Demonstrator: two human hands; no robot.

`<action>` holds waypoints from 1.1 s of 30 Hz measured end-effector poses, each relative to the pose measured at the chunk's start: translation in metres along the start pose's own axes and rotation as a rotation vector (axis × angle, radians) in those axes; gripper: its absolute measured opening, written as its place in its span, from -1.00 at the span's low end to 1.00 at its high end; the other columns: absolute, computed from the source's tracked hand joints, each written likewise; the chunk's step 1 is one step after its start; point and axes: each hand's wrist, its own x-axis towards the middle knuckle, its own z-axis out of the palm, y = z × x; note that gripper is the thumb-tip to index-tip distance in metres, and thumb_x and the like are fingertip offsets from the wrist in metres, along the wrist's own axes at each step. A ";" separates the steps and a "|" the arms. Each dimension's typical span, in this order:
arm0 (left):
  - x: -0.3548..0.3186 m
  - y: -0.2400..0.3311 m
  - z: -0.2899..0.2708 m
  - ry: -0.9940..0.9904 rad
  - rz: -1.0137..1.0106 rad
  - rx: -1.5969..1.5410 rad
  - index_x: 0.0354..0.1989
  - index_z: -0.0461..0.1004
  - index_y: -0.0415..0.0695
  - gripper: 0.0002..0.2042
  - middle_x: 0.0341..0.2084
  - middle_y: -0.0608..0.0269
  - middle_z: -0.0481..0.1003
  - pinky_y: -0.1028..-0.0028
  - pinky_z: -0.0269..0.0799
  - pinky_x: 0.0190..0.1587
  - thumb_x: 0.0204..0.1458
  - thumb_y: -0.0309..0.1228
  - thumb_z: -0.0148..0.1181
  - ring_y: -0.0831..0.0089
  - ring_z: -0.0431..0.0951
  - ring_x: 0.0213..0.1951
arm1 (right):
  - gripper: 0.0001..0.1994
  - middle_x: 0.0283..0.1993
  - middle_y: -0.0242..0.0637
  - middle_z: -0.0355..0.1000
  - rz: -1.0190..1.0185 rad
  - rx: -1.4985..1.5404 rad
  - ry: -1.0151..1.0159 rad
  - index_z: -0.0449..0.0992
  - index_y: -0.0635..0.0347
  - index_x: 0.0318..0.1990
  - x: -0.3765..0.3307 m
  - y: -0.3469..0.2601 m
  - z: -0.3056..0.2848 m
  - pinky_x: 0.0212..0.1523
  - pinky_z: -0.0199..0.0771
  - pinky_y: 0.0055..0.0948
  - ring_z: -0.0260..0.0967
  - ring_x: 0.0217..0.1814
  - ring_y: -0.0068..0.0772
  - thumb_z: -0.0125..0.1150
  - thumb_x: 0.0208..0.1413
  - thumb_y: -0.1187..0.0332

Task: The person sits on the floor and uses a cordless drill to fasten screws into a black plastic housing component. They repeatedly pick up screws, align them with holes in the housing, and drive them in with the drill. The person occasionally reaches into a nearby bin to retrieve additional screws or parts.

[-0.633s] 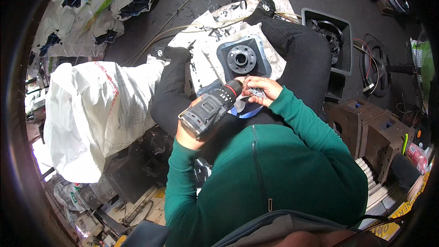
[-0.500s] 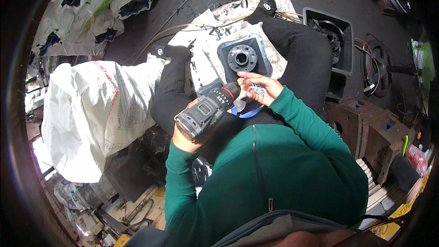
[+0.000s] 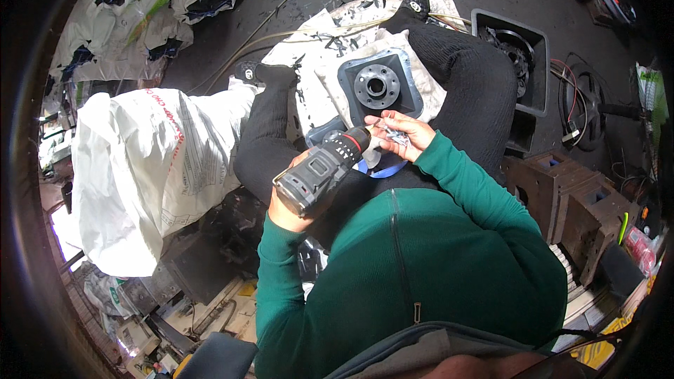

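Note:
My left hand (image 3: 286,215) is wrapped round the grip of a grey-black cordless drill (image 3: 317,173), whose red-ringed chuck points up and to the right. My right hand (image 3: 418,135) cups several small silver screws (image 3: 398,137), its thumb and fingertips pinched close to the chuck's tip. Whether a screw sits on the bit there is too small to tell. Just beyond both hands, a round grey metal flange (image 3: 388,93) with a ring of holes is set in a dark square part (image 3: 414,72), lying on white cloth (image 3: 430,91) between my legs. A blue strap-like piece (image 3: 387,171) shows below the right hand.
On the left stands a big white sack (image 3: 119,182). A grey bin (image 3: 545,63) with black parts is at the far right, near cables (image 3: 576,91). Brown metal blocks (image 3: 537,179) stand at my right. Wrapped bundles (image 3: 112,21) fill the far left.
My right fingertips have drawn back from the flange's edge toward the drill's chuck. The drill stays in my left hand, almost unmoved. The whole view has shifted slightly.

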 end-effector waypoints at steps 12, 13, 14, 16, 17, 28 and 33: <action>-0.001 0.004 0.003 -0.029 -0.106 -0.185 0.01 0.40 -0.24 -0.52 -0.09 0.09 0.49 0.41 0.47 -0.03 -0.18 -0.50 0.32 0.26 0.56 -0.10 | -0.88 0.12 -0.07 0.37 0.012 0.080 0.021 0.42 0.19 -0.14 0.001 0.006 0.006 -0.16 0.68 -0.44 0.46 0.02 -0.25 0.00 0.27 0.38; 0.000 0.006 0.002 -0.035 -0.085 -0.125 0.02 0.40 -0.25 -0.51 -0.07 0.09 0.49 0.41 0.47 -0.02 -0.18 -0.51 0.31 0.26 0.56 -0.09 | -0.87 0.11 -0.06 0.38 -0.003 0.081 -0.003 0.42 0.19 -0.14 0.001 0.007 0.006 -0.17 0.68 -0.45 0.48 0.00 -0.27 0.00 0.27 0.38; 0.001 0.008 0.001 -0.041 -0.065 -0.066 0.03 0.39 -0.25 -0.51 -0.05 0.09 0.48 0.42 0.46 -0.01 -0.18 -0.52 0.31 0.26 0.56 -0.07 | -0.87 0.11 -0.05 0.37 -0.002 0.066 0.035 0.39 0.20 -0.13 0.002 0.008 0.007 -0.16 0.68 -0.45 0.45 0.05 -0.24 -0.02 0.27 0.38; 0.002 0.014 -0.002 -0.008 -0.093 -0.189 0.01 0.40 -0.20 -0.53 -0.05 0.10 0.49 0.40 0.47 -0.01 -0.18 -0.55 0.29 0.26 0.56 -0.06 | -0.87 0.12 -0.02 0.36 -0.002 0.053 0.067 0.33 0.22 -0.10 0.005 0.009 0.008 -0.13 0.67 -0.47 0.40 0.14 -0.17 -0.06 0.29 0.40; 0.002 0.017 -0.003 0.007 -0.108 -0.252 0.01 0.40 -0.18 -0.53 -0.06 0.11 0.49 0.39 0.47 0.00 -0.18 -0.56 0.27 0.26 0.55 -0.06 | -0.87 0.11 -0.02 0.36 0.000 0.052 0.047 0.33 0.22 -0.10 0.006 0.010 0.008 -0.14 0.67 -0.48 0.40 0.13 -0.17 -0.06 0.29 0.39; 0.006 0.011 0.001 -0.116 -0.218 -0.143 0.10 0.37 -0.23 -0.47 -0.02 0.17 0.50 0.49 0.44 0.02 -0.14 -0.55 0.29 0.37 0.55 -0.04 | -0.85 0.05 -0.11 0.42 -0.032 0.000 0.062 0.37 0.17 -0.10 0.004 0.007 0.012 -0.18 0.65 -0.54 0.48 -0.01 -0.31 0.01 0.27 0.35; 0.002 0.032 0.010 -0.031 -0.285 -0.340 0.18 0.33 -0.08 -0.32 -0.12 0.12 0.54 0.42 0.50 -0.10 -0.25 -0.52 0.38 0.29 0.61 -0.14 | -0.83 -0.04 -0.20 0.48 -0.008 -0.134 0.192 0.40 0.16 -0.10 0.008 0.007 0.009 -0.23 0.60 -0.63 0.49 -0.11 -0.46 0.06 0.25 0.30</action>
